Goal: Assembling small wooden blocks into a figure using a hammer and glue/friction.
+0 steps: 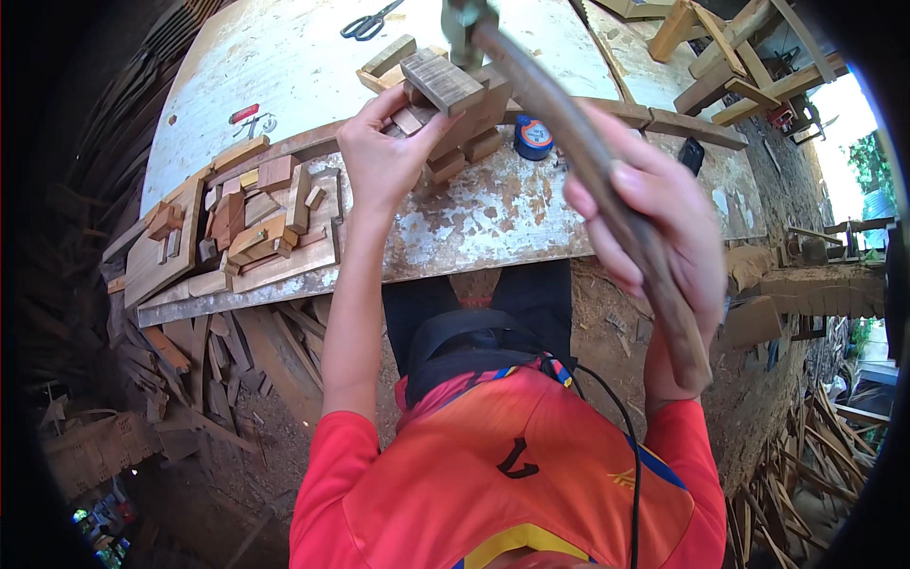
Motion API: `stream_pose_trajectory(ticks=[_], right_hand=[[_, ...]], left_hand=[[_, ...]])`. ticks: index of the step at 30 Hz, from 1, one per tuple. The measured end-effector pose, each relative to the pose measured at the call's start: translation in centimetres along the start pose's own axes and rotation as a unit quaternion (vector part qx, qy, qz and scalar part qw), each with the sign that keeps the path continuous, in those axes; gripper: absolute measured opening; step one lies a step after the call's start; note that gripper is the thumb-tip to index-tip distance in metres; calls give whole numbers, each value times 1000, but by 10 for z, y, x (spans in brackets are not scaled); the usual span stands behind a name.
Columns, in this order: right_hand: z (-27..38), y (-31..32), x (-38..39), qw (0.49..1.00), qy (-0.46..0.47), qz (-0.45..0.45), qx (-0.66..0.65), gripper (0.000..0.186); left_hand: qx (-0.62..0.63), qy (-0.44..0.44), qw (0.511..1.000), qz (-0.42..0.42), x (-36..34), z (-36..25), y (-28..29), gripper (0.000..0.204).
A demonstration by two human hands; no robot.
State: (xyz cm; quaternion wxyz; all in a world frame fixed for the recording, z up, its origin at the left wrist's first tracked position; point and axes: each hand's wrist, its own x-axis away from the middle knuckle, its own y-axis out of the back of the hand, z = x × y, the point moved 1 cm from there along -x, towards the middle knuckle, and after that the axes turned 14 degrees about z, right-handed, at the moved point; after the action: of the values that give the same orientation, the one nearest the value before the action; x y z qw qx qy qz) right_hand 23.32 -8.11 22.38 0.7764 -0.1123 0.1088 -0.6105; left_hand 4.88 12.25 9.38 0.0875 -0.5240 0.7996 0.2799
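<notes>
My right hand (664,218) is wrapped round the wooden handle of a hammer (588,142). Its metal head, slightly blurred, is at the top of the view, over a block assembly. With my left hand (393,156) I grip a small assembly of wooden blocks (444,83), thumb and fingers on either side of the upper block. More of the joined wood extends to the right behind it, standing on the worn workbench (493,223). Whether the hammer head touches the wood I cannot tell.
Wood offcuts (261,223) lie piled at the bench's left. A blue tape measure (533,138) sits right of the assembly, a black object (691,155) farther right. Scissors (371,23) and a red-handled tool (245,116) rest on the white board. Scrap wood (209,370) covers the floor.
</notes>
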Motion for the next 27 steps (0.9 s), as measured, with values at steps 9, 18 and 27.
stream_pose_trajectory(ticks=[9, 18, 27], right_hand=[[9, 2, 12, 995, 92, -24, 12, 76], [-17, 15, 2, 995, 88, -46, -28, 72], [-44, 23, -2, 994, 34, -15, -102, 68]], left_hand=[[-68, -68, 995, -3, -7, -13, 16, 89], [-4, -129, 992, 3, -16, -16, 10, 83], [9, -163, 987, 5, -14, -11, 7, 82]])
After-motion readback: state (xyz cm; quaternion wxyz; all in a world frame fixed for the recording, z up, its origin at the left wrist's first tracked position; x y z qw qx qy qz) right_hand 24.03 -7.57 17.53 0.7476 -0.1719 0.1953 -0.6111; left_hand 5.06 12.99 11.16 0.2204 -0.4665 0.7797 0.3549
